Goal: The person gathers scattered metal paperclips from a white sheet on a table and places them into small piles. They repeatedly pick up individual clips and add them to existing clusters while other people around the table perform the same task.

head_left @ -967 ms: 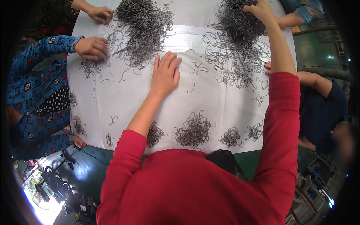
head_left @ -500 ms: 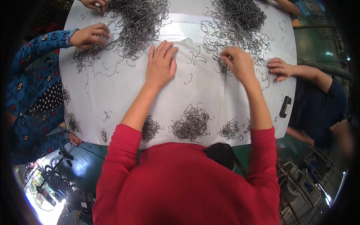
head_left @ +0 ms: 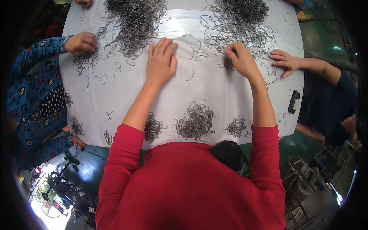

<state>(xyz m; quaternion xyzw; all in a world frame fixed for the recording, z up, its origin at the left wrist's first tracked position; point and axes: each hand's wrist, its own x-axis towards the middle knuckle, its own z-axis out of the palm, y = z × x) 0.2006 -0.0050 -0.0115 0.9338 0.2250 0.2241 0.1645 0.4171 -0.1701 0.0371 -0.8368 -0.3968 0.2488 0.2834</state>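
Observation:
My left hand [head_left: 161, 63] rests flat on the white-covered table [head_left: 203, 86], fingers stretched out and nothing in it. It lies near the lower end of the big left pile of dark curved wire hooks [head_left: 140, 28]. At the near edge of the right pile of hooks [head_left: 245, 15], my right hand [head_left: 242, 59] is closed with fingertips bent down. A small blurred clump of hooks [head_left: 229, 64] lies right under those fingers; what they pinch is hidden. Between my hands are a few loose hooks [head_left: 199, 53].
Smaller hook heaps [head_left: 195, 122] line the table's near edge in front of me. A co-worker's hand [head_left: 82, 44] works at left; another co-worker's hand [head_left: 285, 61] lies on the table at right. A black oblong object [head_left: 294, 102] sits by the right edge.
My right hand's fingers have drawn closer together over the small clump. My left hand stays flat. The left co-worker's hand has moved left and curled; the view has shifted slightly.

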